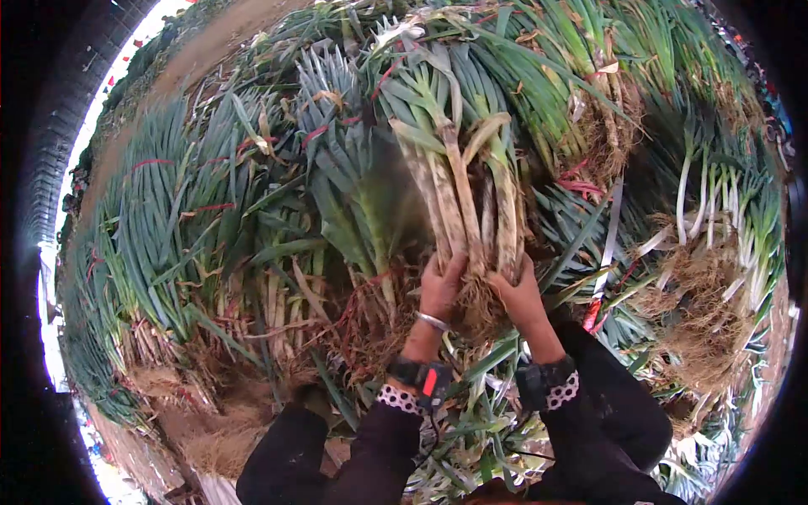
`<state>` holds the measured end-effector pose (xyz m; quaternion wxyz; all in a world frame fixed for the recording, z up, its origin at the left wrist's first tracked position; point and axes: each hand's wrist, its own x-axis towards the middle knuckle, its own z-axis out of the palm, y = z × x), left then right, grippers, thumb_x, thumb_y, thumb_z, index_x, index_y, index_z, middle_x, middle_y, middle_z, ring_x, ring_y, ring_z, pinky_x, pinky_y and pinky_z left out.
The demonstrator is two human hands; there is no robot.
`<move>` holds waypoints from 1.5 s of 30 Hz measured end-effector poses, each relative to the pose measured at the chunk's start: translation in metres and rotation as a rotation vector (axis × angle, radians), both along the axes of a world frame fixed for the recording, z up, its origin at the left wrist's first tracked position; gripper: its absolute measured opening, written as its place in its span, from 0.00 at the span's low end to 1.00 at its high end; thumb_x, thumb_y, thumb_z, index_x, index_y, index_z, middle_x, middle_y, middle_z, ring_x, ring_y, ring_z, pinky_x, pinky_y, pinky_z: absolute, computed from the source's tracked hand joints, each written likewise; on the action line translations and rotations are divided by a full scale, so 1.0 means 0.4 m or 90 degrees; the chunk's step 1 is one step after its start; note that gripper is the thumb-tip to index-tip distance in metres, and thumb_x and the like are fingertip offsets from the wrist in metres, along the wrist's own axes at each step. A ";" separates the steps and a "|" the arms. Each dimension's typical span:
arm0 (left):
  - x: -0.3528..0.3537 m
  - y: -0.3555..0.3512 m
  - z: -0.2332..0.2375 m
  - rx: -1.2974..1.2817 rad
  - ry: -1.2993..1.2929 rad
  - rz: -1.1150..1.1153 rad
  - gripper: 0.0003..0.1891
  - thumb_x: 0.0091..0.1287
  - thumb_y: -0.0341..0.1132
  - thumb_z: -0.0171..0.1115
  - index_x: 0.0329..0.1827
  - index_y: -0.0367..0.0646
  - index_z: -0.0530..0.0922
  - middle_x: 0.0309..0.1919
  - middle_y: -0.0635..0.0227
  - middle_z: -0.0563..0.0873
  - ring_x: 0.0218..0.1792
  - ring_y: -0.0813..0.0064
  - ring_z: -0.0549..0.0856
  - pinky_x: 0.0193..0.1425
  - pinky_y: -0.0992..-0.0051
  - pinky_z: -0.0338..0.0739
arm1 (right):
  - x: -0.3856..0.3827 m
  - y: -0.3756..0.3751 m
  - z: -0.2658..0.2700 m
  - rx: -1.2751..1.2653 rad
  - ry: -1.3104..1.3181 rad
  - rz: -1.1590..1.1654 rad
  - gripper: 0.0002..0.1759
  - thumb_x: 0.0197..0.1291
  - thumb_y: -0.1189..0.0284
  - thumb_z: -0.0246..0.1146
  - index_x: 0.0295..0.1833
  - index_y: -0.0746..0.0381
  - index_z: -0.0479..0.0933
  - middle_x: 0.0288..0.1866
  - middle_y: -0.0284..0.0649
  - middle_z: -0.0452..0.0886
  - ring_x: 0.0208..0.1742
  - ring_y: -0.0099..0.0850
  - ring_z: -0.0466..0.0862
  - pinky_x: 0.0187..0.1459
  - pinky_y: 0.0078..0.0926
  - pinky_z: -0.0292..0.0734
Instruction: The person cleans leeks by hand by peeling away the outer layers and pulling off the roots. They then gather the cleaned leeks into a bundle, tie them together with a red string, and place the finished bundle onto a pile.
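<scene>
A bunch of thick leeks (454, 194) stands in the middle, stems dirt-streaked, green leaves pointing away and roots toward me. My left hand (443, 284) is closed round the stems at the bunch's lower left, a metal bangle on its wrist. On the lower right side, my right hand (519, 290) grips the stems, fingers wrapped round them. The bunch's brown roots (480, 310) hang between my two hands. Both wrists wear dark straps over spotted cuffs.
Tied leek bundles (168, 227) with red ties lie at the left. Another bundle (598, 93) lies at the upper right, and thinner leeks with bushy roots (707, 295) at the right. Loose leaves (475, 421) cover the ground between my dark-clothed legs. A pale strip (613, 231) lies right of the bunch.
</scene>
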<state>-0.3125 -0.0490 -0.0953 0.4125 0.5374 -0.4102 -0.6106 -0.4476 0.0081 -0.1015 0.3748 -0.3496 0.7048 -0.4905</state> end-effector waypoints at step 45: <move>0.336 0.844 0.231 0.409 0.644 -0.053 0.09 0.67 0.38 0.52 0.48 0.48 0.70 0.26 0.73 0.73 0.18 0.81 0.69 0.22 0.80 0.66 | 0.355 0.357 0.063 0.115 -0.635 0.107 0.21 0.63 0.55 0.53 0.48 0.62 0.76 0.36 0.34 0.82 0.34 0.26 0.81 0.32 0.25 0.75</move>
